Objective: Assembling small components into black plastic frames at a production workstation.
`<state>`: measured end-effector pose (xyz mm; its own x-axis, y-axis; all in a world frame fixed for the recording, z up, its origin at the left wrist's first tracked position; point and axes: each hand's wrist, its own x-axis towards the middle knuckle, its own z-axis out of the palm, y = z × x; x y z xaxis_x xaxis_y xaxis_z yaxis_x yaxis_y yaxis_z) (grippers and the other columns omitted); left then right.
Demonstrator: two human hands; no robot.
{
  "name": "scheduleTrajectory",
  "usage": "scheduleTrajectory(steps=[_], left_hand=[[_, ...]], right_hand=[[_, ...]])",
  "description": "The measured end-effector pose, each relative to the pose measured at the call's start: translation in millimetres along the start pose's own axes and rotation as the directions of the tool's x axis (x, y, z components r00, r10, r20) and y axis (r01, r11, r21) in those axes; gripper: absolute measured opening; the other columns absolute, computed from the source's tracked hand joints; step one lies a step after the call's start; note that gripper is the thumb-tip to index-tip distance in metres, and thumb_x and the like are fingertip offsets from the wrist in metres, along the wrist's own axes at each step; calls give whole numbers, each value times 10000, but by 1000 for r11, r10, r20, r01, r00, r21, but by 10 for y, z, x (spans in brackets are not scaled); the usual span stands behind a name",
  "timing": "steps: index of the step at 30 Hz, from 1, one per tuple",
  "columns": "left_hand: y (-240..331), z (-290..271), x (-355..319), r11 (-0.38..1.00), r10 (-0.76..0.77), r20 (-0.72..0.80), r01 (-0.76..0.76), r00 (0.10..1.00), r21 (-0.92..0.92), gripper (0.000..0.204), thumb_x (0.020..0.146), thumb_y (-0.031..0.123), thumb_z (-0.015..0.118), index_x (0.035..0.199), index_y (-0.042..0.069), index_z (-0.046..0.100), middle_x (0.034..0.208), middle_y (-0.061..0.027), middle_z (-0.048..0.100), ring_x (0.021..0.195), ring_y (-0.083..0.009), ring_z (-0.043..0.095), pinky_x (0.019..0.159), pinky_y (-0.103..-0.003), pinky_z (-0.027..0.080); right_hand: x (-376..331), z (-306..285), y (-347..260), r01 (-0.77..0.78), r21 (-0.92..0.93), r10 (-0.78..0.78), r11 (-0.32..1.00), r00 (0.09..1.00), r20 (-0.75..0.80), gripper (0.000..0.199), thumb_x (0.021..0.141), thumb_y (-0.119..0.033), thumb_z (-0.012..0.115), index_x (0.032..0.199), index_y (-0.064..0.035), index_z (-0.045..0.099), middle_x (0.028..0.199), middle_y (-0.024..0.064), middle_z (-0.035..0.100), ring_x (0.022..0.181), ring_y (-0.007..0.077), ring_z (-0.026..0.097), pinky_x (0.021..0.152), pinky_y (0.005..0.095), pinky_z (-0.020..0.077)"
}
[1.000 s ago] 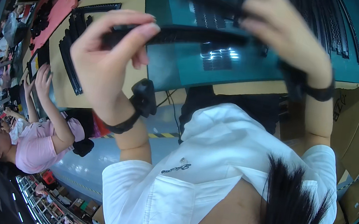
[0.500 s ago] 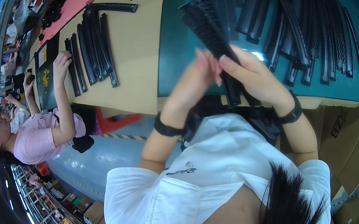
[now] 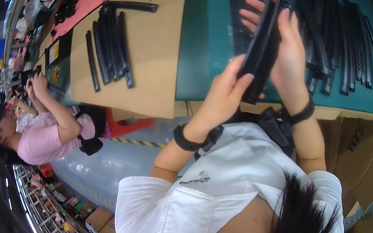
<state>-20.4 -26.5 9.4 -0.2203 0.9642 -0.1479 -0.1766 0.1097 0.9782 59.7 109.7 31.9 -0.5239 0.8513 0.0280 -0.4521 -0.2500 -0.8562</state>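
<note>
The green table (image 3: pixel 209 37) fills the top of the frame, and it sits larger and squarer than half a second back, when the view was swung further right. The tan cardboard sheet (image 3: pixel 151 62) lies over its left part, front edge running along mid-frame. Upper right, the heap of black strips (image 3: pixel 348 49) covers the table almost to its front edge, so little bare green is left there; the open green is the band between the cardboard and the hands.

Centre top, the bundle of black strips (image 3: pixel 262 45) is now stood nearly upright in the picture, where earlier it slanted across. The right hand (image 3: pixel 289 54) wraps it from the right, grip closed round its upper half. The left hand (image 3: pixel 223 95) has come up under it, thumb and fingers pinching its lower end; before, that hand was higher beside the right one.

On the cardboard, upper left, the row of black strips (image 3: pixel 109 48) lies fanned, well apart from the hands. At the left edge, a co-worker in a pink shirt (image 3: pixel 36 139) bends over the same table.
</note>
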Motion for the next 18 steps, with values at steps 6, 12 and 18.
scheduleTrajectory(steps=[6,12,18], left_hand=[[101,-18,-18,987,-88,52,94,995,-129,475,1107,142,430,1547,60,272,1110,-209,675,805,-210,705,703,-302,591],[91,2,-10,969,-77,100,98,992,-225,445,1102,168,449,1500,26,308,1049,-159,657,805,-165,644,677,-267,526],[127,131,157,916,-159,61,170,985,-364,281,1024,116,616,1252,30,476,809,-45,543,626,-125,540,543,-250,422]], right_hand=[[126,-99,32,-17,171,22,985,1000,-22,448,1137,-357,308,1524,-132,309,1440,259,550,1006,337,720,966,477,579],[171,-18,60,20,201,-1,979,996,-93,512,1127,-326,390,1585,-158,233,1381,213,588,846,216,709,863,403,604],[167,-152,191,180,-542,-58,821,971,234,896,1063,-278,562,1625,-6,-80,1652,311,192,1266,341,584,1076,391,459]])
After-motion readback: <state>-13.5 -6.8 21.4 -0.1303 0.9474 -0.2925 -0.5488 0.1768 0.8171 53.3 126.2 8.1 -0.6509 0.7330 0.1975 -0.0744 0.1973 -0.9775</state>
